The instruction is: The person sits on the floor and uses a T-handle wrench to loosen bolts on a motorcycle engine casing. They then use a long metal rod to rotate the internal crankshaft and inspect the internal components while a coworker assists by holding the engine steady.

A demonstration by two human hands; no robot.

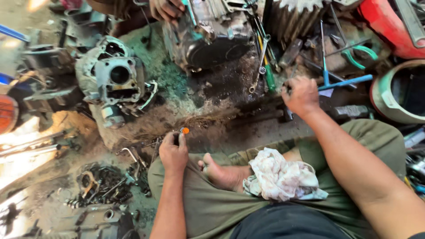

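My left hand (173,152) is closed around a small dark tool with an orange tip (184,130), held low over the dirty floor by my knee. Farther right, my right hand (302,95) reaches out over the oily ground and grips a dark metal tool near a blue T-handle wrench (343,82). An engine block (211,33) stands ahead at the top centre. Another person's hand (166,9) rests on it. A stained white rag (279,175) lies on my lap beside my bare foot (221,175).
A grey engine casing (116,79) sits to the left. Spanners and a green-handled screwdriver (269,75) lie beside the engine. A green bowl (396,90) and red part (387,24) are at right. Bolts and small parts (104,183) litter the lower left.
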